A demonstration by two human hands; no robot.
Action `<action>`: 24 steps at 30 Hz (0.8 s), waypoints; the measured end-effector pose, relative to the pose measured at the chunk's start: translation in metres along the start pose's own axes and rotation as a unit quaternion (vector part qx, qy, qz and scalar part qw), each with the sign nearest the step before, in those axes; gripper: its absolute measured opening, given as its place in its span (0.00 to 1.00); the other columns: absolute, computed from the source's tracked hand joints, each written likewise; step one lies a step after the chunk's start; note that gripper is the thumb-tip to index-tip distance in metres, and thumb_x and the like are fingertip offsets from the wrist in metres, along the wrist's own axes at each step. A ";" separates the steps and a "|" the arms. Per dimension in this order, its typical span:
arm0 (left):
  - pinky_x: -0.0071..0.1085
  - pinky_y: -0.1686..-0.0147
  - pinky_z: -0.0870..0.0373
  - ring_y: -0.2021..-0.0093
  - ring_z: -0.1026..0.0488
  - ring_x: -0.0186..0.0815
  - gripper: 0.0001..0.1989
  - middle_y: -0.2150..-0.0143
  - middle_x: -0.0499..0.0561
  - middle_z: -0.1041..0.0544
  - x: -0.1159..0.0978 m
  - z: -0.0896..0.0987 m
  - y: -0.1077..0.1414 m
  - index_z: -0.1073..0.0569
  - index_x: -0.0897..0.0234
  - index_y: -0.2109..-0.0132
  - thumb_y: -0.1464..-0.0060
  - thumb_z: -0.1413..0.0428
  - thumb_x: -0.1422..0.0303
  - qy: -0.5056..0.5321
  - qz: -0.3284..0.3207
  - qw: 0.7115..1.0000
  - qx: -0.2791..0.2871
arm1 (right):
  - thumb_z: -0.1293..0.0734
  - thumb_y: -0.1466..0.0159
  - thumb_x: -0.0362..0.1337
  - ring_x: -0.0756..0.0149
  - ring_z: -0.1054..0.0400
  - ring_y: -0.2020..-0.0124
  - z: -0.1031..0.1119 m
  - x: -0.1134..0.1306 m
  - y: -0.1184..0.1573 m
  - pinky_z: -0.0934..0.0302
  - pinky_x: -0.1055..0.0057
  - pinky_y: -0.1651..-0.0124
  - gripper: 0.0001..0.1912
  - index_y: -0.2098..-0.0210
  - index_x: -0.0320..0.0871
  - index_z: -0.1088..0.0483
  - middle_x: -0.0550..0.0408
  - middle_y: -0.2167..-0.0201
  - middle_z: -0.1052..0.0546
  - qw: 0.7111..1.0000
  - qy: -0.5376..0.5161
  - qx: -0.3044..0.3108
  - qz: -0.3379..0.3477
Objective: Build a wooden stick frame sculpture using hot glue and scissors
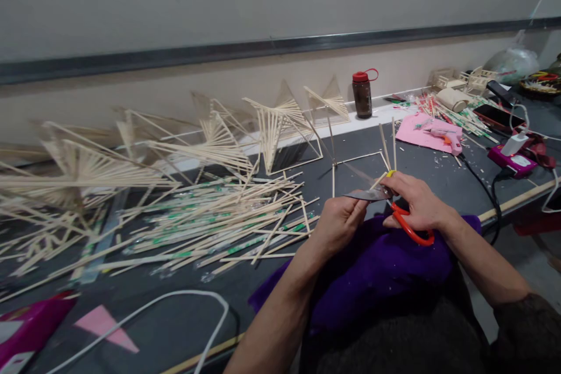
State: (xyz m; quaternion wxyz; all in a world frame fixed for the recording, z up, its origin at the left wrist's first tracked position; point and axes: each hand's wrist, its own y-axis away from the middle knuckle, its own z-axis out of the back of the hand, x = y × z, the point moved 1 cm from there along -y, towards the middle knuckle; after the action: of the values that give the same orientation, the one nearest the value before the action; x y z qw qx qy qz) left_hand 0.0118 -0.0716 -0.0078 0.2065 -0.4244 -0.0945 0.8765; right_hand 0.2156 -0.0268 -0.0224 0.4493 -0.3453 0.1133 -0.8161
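Note:
My right hand [414, 198] is closed on scissors [405, 225] with orange-red handles; one loop hangs below the palm. Their blade [366, 194] points left, over the fingertips of my left hand [339, 219]. The left fingers are pinched together beside the blade, at the lower end of a thin wooden stick [377, 181]; their exact grip is partly hidden. Something yellow [390, 173] shows at my right fingertips. Just beyond my hands, an open frame of thin sticks [357, 158] is on the dark table, with several sticks rising from it. Purple cloth [385, 269] covers my lap.
Fanned stick structures [280, 123] line the wall. Loose sticks and wrappers [219, 216] lie left. A red-capped bottle [362, 95] stands behind. At right are a glue gun [445, 134] on pink paper [407, 131], a phone [497, 117] and a purple power strip [515, 160]. A white cable [175, 292] crosses front left.

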 end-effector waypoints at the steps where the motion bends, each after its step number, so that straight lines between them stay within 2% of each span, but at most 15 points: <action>1: 0.26 0.79 0.45 0.82 0.40 0.28 0.28 0.84 0.46 0.36 -0.001 0.000 0.000 0.38 0.62 0.82 0.35 0.58 0.57 -0.010 -0.006 1.000 -0.009 | 0.28 0.43 0.51 0.60 0.32 0.60 0.000 -0.001 0.000 0.34 0.59 0.56 0.31 0.45 0.46 0.35 0.50 0.56 0.27 1.000 -0.001 -0.004 0.005; 5: 0.26 0.79 0.45 0.82 0.40 0.28 0.26 0.85 0.45 0.36 -0.004 0.001 -0.001 0.37 0.61 0.81 0.35 0.57 0.57 -0.046 -0.030 0.998 -0.035 | 0.28 0.42 0.47 0.60 0.32 0.61 0.000 -0.002 0.002 0.34 0.61 0.57 0.28 0.46 0.44 0.35 0.49 0.58 0.26 1.000 -0.005 -0.020 0.021; 11: 0.25 0.77 0.43 0.82 0.37 0.29 0.22 0.84 0.45 0.34 -0.005 0.000 -0.001 0.36 0.61 0.80 0.36 0.55 0.63 -0.069 -0.034 0.996 -0.048 | 0.34 0.42 0.32 0.61 0.31 0.62 -0.002 -0.001 0.004 0.33 0.62 0.58 0.23 0.47 0.43 0.35 0.49 0.58 0.25 1.000 -0.006 -0.022 0.012; 15: 0.24 0.76 0.40 0.81 0.35 0.29 0.19 0.82 0.46 0.31 -0.003 -0.004 -0.002 0.33 0.62 0.78 0.39 0.52 0.65 -0.037 0.001 0.996 -0.077 | 0.35 0.43 0.31 0.61 0.31 0.62 -0.003 0.000 0.004 0.34 0.62 0.58 0.22 0.48 0.42 0.34 0.49 0.59 0.24 0.999 0.002 -0.035 -0.002; 18: 0.23 0.77 0.38 0.80 0.33 0.28 0.10 0.79 0.45 0.27 -0.001 -0.008 -0.003 0.27 0.63 0.70 0.43 0.46 0.63 0.026 0.049 0.990 -0.133 | 0.35 0.43 0.31 0.61 0.31 0.62 -0.004 0.000 0.004 0.34 0.62 0.58 0.23 0.47 0.44 0.34 0.50 0.59 0.24 0.999 0.018 -0.041 -0.020; 20: 0.23 0.78 0.39 0.81 0.35 0.28 0.09 0.79 0.44 0.27 0.000 -0.009 -0.003 0.26 0.63 0.69 0.46 0.43 0.62 0.056 0.075 0.983 -0.161 | 0.35 0.43 0.31 0.62 0.31 0.62 -0.004 -0.001 0.004 0.34 0.63 0.58 0.24 0.47 0.44 0.34 0.50 0.59 0.25 0.999 0.021 -0.042 -0.025; 24: 0.23 0.79 0.39 0.81 0.34 0.27 0.11 0.80 0.44 0.27 0.000 -0.007 0.000 0.26 0.62 0.72 0.44 0.43 0.63 0.048 0.054 0.984 -0.164 | 0.30 0.43 0.38 0.62 0.30 0.63 -0.004 -0.002 0.003 0.34 0.63 0.58 0.25 0.46 0.44 0.34 0.50 0.59 0.25 0.999 0.014 -0.037 -0.025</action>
State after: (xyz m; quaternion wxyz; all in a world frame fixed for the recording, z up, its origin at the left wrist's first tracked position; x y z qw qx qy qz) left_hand 0.0173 -0.0714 -0.0123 0.0908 -0.4988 -0.2036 0.8376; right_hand 0.2154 -0.0276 -0.0276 0.4143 -0.3531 0.1415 -0.8268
